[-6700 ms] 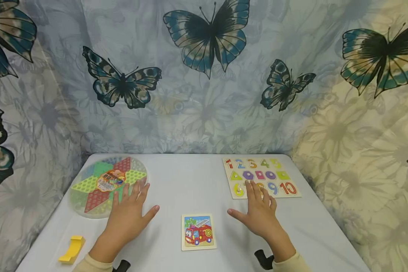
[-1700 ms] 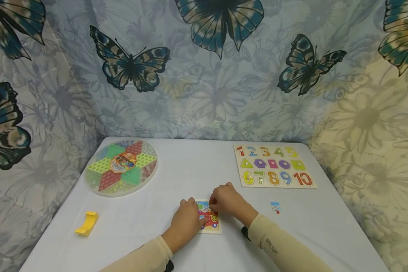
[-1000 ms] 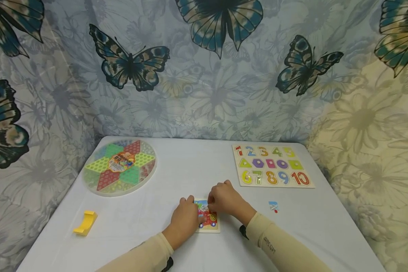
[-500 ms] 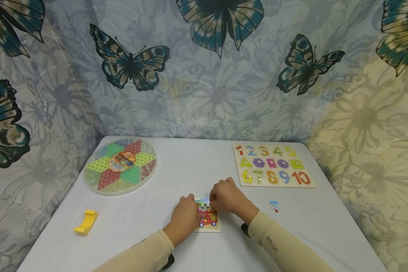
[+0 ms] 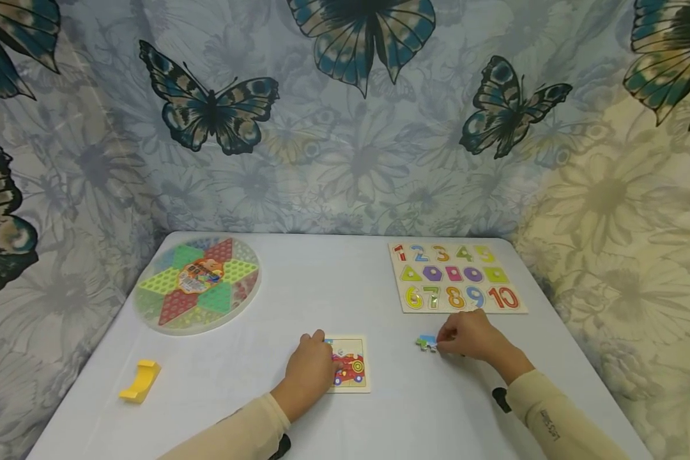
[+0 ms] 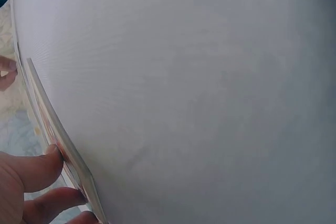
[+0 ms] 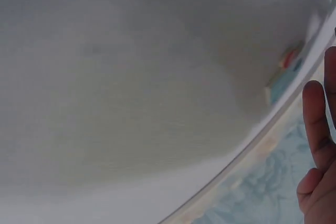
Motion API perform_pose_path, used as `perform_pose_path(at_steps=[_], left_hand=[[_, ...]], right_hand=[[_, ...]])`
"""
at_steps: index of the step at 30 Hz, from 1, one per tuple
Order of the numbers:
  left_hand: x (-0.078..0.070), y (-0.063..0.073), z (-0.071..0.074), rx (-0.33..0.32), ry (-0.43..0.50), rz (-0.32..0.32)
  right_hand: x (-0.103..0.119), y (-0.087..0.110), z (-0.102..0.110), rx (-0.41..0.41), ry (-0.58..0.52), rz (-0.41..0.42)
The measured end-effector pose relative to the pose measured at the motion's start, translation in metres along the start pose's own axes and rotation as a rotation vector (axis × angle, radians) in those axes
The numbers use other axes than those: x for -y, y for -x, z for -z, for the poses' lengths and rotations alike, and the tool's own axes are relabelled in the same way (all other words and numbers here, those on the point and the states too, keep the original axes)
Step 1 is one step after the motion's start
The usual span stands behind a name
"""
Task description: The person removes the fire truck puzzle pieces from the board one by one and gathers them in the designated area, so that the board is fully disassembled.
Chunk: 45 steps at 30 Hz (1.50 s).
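My left hand (image 5: 312, 363) grips the left side of a small wooden fire-engine jigsaw puzzle (image 5: 351, 372), thumb over its face. In the left wrist view the thumb and fingers hold the puzzle's edge (image 6: 68, 140). The puzzle's upper part shows bare cream backing; my hand hides its left part. To the right, my right hand (image 5: 476, 337) pinches a blue-and-green puzzle piece (image 5: 427, 343) at its right side, low over the table. A blurred loose piece with blue and red (image 7: 283, 80) lies on the table in the right wrist view; in the head view my right hand covers its place.
A number-and-shape board (image 5: 460, 278) lies at the back right, just behind my right hand. At the back left lies a round Chinese-checkers-style board (image 5: 178, 306). A curved yellow plastic piece (image 5: 140, 382) sits front left. Butterfly-print cloth (image 5: 356, 166) surrounds the white table (image 5: 322, 275).
My hands came down to the puzzle from apart. A blue-and-red piece came to lie at its right. In the last half second my right hand moved right with another piece; the left stayed.
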State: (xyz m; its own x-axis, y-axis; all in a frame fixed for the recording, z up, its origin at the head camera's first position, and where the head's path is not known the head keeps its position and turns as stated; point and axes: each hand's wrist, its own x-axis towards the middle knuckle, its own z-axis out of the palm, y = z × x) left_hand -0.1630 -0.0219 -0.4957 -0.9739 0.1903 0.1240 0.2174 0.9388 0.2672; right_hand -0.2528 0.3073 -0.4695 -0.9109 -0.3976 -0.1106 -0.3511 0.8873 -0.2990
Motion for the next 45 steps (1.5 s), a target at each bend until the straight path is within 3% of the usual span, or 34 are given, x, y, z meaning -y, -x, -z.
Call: perform_pose_path(at_steps=[5,11,16,21,25,32,37,45], left_hand=[[0.004,0.004,0.002,0.016,0.018,0.012],[0.009,0.007,0.002,0.012,0.044,0.013],[0.011,0.009,0.004,-0.014,0.018,0.008],[0.012,0.013,0.007,-0.032,-0.024,0.000],[0.012,0.016,0.011,0.023,0.045,0.039],[0.014,0.017,0.007,0.031,0.106,0.065],[0.015,0.017,0.004,0.009,0.102,0.059],[0.016,0.018,0.008,-0.016,0.122,0.022]], right_hand=[[-0.003,0.000,-0.006,0.020,-0.044,-0.018],[0.000,-0.003,-0.006,0.016,-0.004,0.003],[0.008,-0.008,0.000,0.041,-0.111,-0.005],[0.049,-0.029,0.001,0.020,-0.094,0.116],[0.099,-0.051,-0.014,0.028,-0.006,0.220],[0.164,-0.079,-0.045,0.066,0.092,0.267],[0.181,-0.083,-0.051,0.050,0.168,0.309],[0.186,-0.084,-0.052,-0.015,0.259,0.400]])
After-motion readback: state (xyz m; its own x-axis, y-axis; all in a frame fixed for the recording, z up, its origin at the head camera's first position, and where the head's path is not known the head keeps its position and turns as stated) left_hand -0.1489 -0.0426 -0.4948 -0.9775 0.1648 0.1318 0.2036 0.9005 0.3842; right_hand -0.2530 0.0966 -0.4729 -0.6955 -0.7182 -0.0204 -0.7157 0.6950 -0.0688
